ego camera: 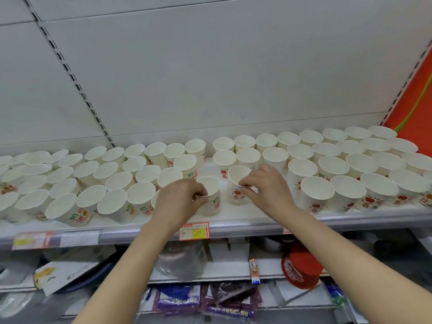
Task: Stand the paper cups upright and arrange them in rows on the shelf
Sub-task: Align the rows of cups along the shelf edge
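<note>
Several white paper cups with red and green prints stand upright across the white shelf [236, 213]. My left hand [180, 197] pinches the near rim of one upright cup [211, 195] at the shelf's front middle. My right hand [266, 185] pinches the rim of a second cup [237, 183], which tilts slightly to the left. Cups on the right [346, 190] stand in tidy rows. Those on the left [112, 202] are crowded, and some of them lean.
A price tag [194, 231] hangs on the shelf's front rail below my hands. A lower shelf holds a red hat [301, 267], a plastic bag [182, 260], a cardboard box [63, 272] and packaged goods. An orange panel [416, 108] borders the far right.
</note>
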A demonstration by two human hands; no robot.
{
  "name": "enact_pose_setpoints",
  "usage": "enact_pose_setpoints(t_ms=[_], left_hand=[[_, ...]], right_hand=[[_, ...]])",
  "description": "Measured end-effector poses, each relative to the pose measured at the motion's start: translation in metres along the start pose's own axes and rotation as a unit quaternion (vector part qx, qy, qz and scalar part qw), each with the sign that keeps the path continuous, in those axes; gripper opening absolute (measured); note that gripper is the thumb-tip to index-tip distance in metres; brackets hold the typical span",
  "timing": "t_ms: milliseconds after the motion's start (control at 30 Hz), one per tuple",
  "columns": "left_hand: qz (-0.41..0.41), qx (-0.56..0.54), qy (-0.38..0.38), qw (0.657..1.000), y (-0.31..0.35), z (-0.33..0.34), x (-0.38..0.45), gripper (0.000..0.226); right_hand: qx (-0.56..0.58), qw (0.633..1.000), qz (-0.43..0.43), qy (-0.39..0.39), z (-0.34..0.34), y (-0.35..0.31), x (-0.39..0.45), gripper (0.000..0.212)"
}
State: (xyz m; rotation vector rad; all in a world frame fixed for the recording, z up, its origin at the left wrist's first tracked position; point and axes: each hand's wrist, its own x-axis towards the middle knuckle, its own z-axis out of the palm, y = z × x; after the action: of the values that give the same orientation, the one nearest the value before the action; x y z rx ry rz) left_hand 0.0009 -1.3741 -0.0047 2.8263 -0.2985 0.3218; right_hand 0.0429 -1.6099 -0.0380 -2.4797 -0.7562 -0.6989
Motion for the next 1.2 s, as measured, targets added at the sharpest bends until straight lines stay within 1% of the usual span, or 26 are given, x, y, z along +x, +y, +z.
enact_pose_setpoints(t_ms=[67,167,267,367,467,533,633,733,800,1000,1033,1133,1200], left_hand=[[0.027,-0.021,-0.001,0.999,0.004,0.009,0.008,0.008],[0.043,-0.043,-0.007,0.998,0.013,0.023,0.022,0.009],[0.058,-0.045,-0.019,0.997,0.02,0.035,0.034,0.01],[0.07,-0.044,-0.015,0.996,0.03,0.042,0.044,0.01],[0.073,-0.026,-0.019,0.997,0.041,0.046,0.053,0.012],[0.072,-0.022,-0.025,0.997,0.045,0.048,0.058,0.013],[0.069,-0.029,-0.021,0.997,0.051,0.052,0.061,0.017],[0.071,-0.017,-0.018,0.997,0.061,0.054,0.064,0.013],[0.061,-0.014,-0.02,0.998,0.066,0.057,0.066,0.01],[0.039,-0.033,-0.02,0.999,0.071,0.062,0.062,0.009],[0.04,-0.042,-0.018,0.998,0.072,0.062,0.06,0.011],[0.041,-0.056,0.003,0.998,0.069,0.057,0.05,0.029],[0.03,-0.044,0.026,0.998,0.062,0.053,0.039,0.034]], right_hand=[[-0.032,0.999,0.028,0.025,-0.009,0.009,-0.007,0.011],[-0.074,0.995,0.066,0.028,-0.019,0.019,-0.013,0.013],[-0.112,0.99,0.082,0.014,-0.022,0.024,-0.016,0.012],[-0.143,0.984,0.102,-0.005,-0.024,0.029,-0.018,0.01],[-0.158,0.98,0.115,-0.033,-0.029,0.034,-0.016,0.006],[-0.167,0.978,0.114,-0.057,-0.034,0.037,-0.014,0.005],[-0.176,0.976,0.107,-0.074,-0.042,0.045,-0.011,0.01],[-0.169,0.977,0.102,-0.086,-0.049,0.051,-0.012,0.006],[-0.171,0.977,0.096,-0.085,-0.049,0.054,-0.012,0.003],[-0.201,0.975,0.07,-0.07,-0.041,0.06,-0.016,0.009],[-0.204,0.975,0.063,-0.065,-0.04,0.062,-0.016,0.011],[-0.208,0.975,0.047,-0.062,-0.034,0.064,-0.017,0.009],[-0.201,0.978,0.034,-0.042,-0.029,0.066,-0.019,0.008]])
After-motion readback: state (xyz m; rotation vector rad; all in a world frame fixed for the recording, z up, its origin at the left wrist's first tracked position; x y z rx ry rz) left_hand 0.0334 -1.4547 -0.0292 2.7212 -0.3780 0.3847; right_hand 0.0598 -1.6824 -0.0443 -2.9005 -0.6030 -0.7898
